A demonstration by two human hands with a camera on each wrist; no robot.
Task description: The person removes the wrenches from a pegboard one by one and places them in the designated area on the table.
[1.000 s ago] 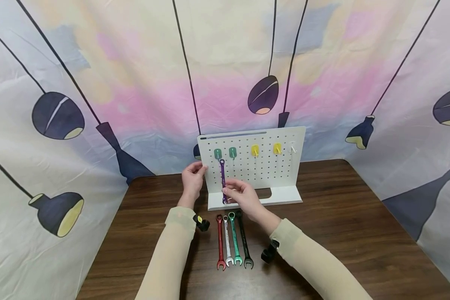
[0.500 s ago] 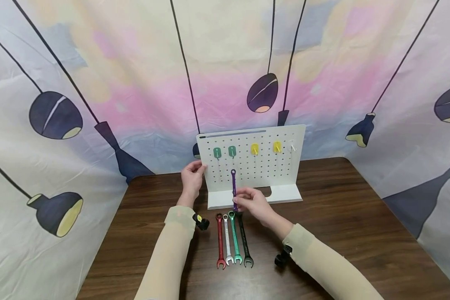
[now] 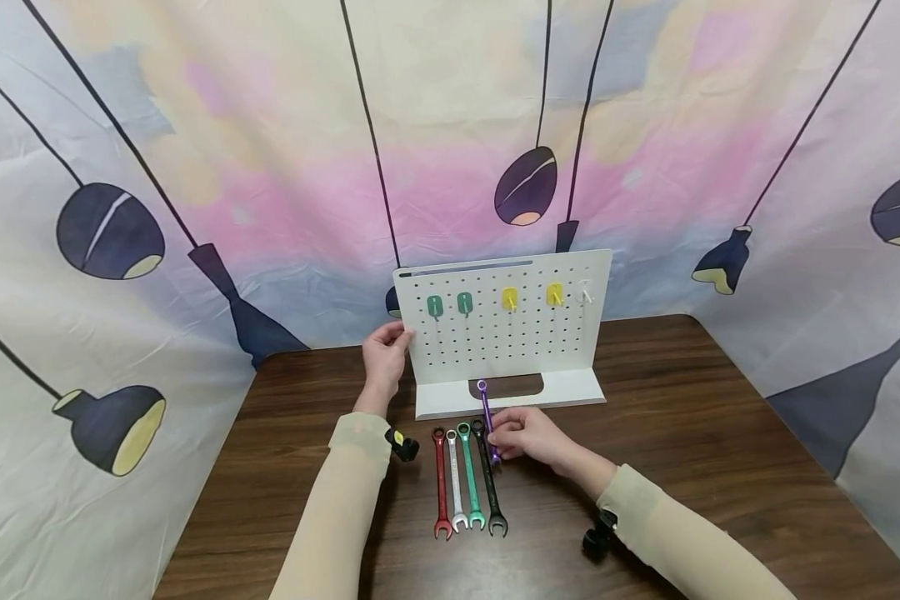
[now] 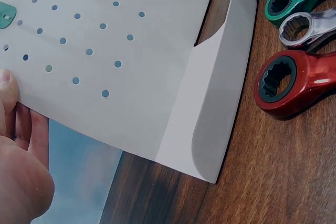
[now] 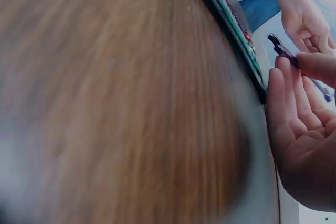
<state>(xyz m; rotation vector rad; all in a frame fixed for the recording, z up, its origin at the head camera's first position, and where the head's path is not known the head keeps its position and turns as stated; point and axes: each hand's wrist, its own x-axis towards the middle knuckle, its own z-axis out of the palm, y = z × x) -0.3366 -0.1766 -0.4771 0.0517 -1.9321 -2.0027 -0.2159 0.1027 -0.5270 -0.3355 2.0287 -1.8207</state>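
Between thumb and fingers, my right hand [image 3: 531, 435] pinches a purple combination wrench [image 3: 486, 408], its ring end tilted up toward the pegboard. The wrench is just right of a row of wrenches on the table: red [image 3: 440, 483], silver [image 3: 455, 482], green [image 3: 470, 477] and black [image 3: 489, 483]. My left hand [image 3: 384, 360] grips the left edge of the white pegboard [image 3: 487, 342]; in the left wrist view its thumb lies on the front face and the other fingers go behind. The right wrist view shows the purple wrench [image 5: 286, 52] at the fingertips.
Two green hooks [image 3: 450, 305], two yellow hooks [image 3: 532, 297] and a clear hook [image 3: 586, 293] are on the pegboard's upper part. The board stands on a brown wooden table [image 3: 667, 433], in front of a patterned cloth backdrop [image 3: 450, 125].
My right hand has drawn the purple wrench away from the board, down and to the right, to beside the black wrench. The left hand stays on the board's edge.
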